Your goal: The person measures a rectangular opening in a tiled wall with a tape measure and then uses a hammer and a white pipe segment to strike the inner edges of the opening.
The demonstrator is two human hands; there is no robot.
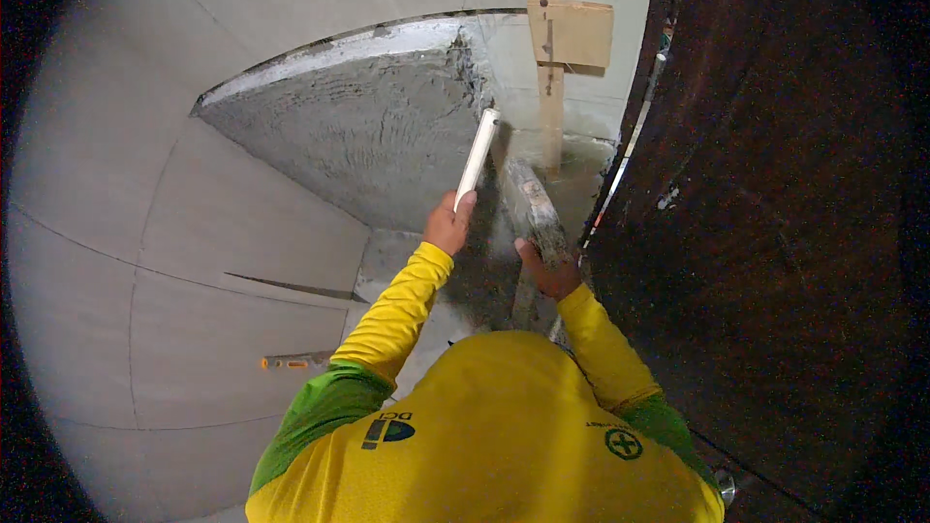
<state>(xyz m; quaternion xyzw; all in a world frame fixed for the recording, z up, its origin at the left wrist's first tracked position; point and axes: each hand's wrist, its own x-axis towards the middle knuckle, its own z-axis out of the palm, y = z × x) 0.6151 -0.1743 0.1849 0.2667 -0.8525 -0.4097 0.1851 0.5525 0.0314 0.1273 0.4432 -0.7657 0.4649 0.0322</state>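
Your left hand [448, 225] grips the white pipe [479, 157] at its lower end (light, stiff, probably slick); your right hand [548, 271] holds the mortar-caked trowel [534, 208], likely heavier.

Palm of left hand [448, 225] hidden; only its back shows around the white plastic tube [479, 157]. Right hand [548, 271] partly covers the mortar-caked flat tool [534, 208]; grip unclear. Small orange-ended object [288, 362] on the grey wall panel too small to identify. Yellow shirt [484, 426] cut off below.
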